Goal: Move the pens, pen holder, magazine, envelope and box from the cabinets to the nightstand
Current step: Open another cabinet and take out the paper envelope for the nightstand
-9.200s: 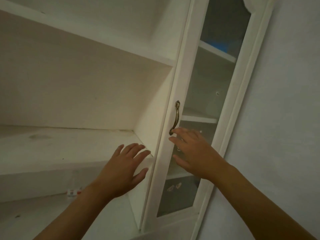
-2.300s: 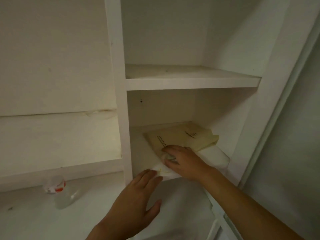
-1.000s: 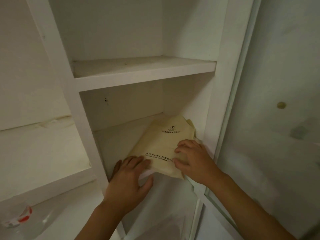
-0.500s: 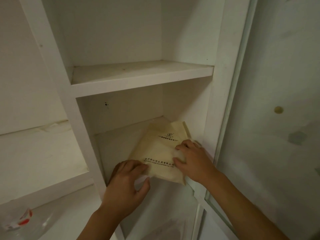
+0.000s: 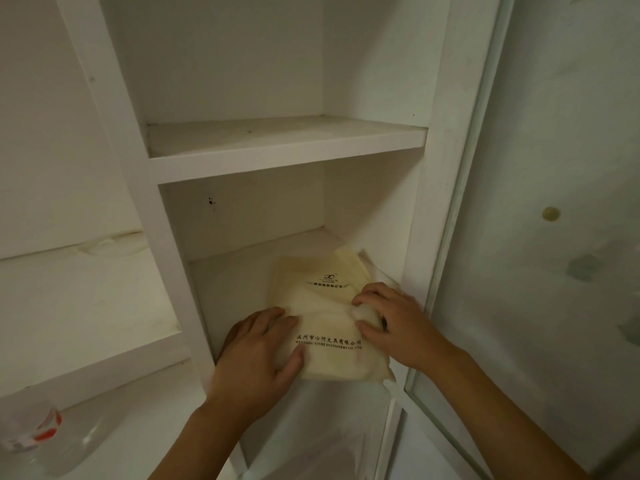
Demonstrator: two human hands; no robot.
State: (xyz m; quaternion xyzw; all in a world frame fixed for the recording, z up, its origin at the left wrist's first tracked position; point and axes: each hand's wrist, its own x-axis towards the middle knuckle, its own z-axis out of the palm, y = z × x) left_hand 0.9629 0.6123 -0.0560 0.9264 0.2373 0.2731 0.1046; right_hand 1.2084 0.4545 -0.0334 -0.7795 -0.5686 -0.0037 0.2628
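A cream-yellow envelope (image 5: 322,306) with black printed text lies on the lower shelf (image 5: 235,271) of the open white cabinet, its near edge hanging over the shelf front. My left hand (image 5: 258,355) grips its near left edge, fingers on top and thumb at the front. My right hand (image 5: 391,323) holds its right side, fingers curled over a bulge in the paper. No pens, holder, magazine or box are in sight.
The shelf above (image 5: 277,140) is bare. The cabinet's glass door (image 5: 536,271) stands open at the right. A clear plastic bottle with a red-and-white label (image 5: 41,438) lies on the wide surface at the lower left.
The envelope has slid a little toward the shelf front. My left hand has moved from the shelf edge onto the envelope's left side; my right hand keeps its hold.
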